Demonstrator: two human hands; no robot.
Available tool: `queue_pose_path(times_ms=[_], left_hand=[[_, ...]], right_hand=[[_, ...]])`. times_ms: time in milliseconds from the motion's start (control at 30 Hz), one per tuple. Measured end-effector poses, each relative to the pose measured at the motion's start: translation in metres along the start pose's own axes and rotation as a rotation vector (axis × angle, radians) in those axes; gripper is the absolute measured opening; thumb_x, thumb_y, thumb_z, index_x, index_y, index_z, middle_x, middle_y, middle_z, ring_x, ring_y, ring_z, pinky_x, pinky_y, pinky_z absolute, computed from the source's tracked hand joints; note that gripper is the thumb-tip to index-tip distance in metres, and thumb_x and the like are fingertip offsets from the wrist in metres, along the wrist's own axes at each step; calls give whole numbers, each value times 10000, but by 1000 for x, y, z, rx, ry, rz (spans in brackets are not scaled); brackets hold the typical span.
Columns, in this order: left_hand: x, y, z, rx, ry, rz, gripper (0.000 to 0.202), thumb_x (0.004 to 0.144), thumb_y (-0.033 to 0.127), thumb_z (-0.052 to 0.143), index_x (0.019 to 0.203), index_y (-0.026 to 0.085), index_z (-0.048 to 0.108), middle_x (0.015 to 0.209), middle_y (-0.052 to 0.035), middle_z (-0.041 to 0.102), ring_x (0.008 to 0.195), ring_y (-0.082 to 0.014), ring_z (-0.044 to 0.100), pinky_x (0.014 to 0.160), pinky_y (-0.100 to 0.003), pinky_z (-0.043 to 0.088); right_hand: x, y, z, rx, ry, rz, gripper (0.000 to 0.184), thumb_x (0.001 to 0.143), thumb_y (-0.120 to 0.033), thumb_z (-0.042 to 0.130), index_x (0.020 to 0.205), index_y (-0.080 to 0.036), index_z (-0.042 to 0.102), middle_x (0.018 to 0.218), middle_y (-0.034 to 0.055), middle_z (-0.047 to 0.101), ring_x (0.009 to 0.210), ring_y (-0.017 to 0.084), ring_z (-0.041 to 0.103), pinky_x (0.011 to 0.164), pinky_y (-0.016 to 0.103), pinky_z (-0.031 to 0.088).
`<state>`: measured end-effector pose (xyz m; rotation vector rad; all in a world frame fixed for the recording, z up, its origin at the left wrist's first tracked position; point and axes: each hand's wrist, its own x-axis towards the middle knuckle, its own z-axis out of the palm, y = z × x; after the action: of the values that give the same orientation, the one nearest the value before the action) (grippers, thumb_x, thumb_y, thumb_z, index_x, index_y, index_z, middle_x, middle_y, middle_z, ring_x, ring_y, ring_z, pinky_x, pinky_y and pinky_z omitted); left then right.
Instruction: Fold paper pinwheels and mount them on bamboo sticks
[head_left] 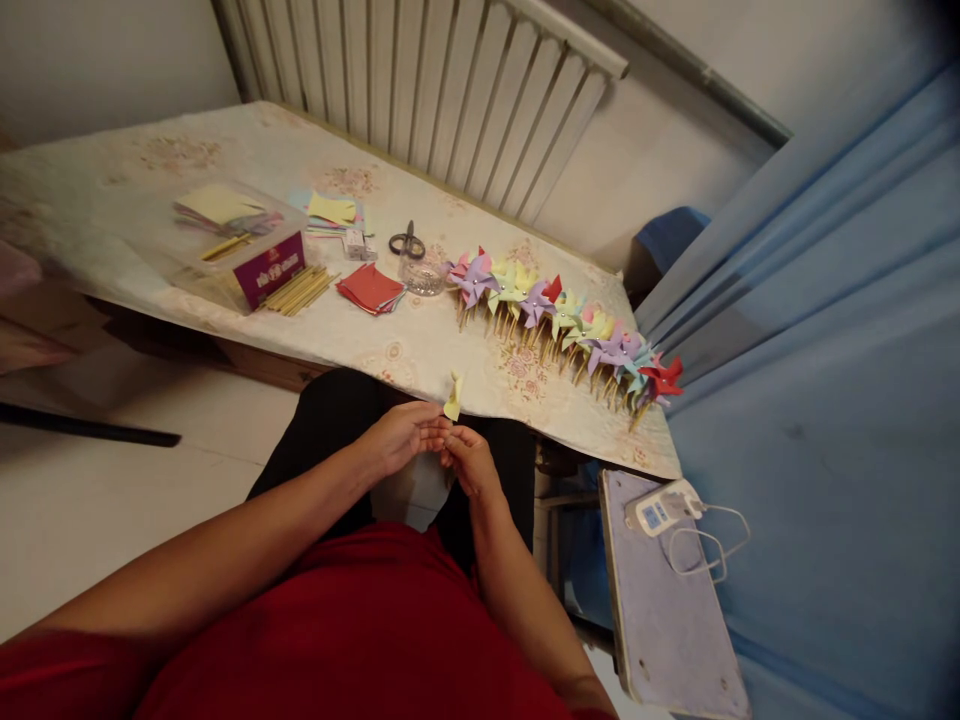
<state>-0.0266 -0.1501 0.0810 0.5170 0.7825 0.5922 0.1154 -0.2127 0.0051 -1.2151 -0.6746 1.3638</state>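
The pale yellow piece of folded paper (453,398) stands up from the point where the two hands meet. That point is well apart from the row of pastel paper pinwheels on wooden sticks (562,315), nearer the person than the row's left end and just off the table edge below it. The paper's long axis runs nearly upright, leaning slightly away from the body. Its free tip points toward the pinwheel row and its lower end is buried among the fingertips. The left hand (401,435) comes in from the side away from the pinwheels, thumb and forefinger pinched together on that lower end. The right hand (469,462) sits on the pinwheel side, a little lower and closer to the body, with its fingers curled in and also closed on the base. At this size, though, I can't be sure how much of the grip is its own. The fingertips of both hands touch, so neither is clearly nearer the paper. Beyond the row's left end lie a clear glass dish (421,275), grey-handled scissors (406,243) and a stack of red paper squares (370,288).
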Motion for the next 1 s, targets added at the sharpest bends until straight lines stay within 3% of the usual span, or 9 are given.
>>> queue_pose_path(times_ms=[400, 600, 1000], left_hand=[[-2, 4, 12, -52, 26, -101, 164, 832, 31, 550, 704, 89, 634, 657, -75, 673, 536, -102, 619, 554, -211, 533], [1, 3, 12, -37, 46, -96, 134, 842, 44, 559, 747, 75, 648, 603, -54, 645, 459, -74, 549, 463, -178, 462], [5, -1, 15, 5, 59, -37, 132, 692, -6, 568, 655, 115, 606, 499, 4, 532, 395, -45, 441, 397, -151, 328]], right_hand=[[3, 3, 1, -133, 39, -90, 223, 690, -378, 757, 793, -186, 707, 540, -48, 610, 466, 95, 510, 490, 216, 373], [3, 2, 2, -213, 22, -128, 189, 724, -366, 732, 802, -194, 720, 584, -39, 640, 489, 99, 523, 511, 229, 393], [1, 0, 5, -264, 13, -139, 149, 718, -327, 701, 785, -195, 717, 574, -45, 626, 496, 105, 523, 522, 237, 405]])
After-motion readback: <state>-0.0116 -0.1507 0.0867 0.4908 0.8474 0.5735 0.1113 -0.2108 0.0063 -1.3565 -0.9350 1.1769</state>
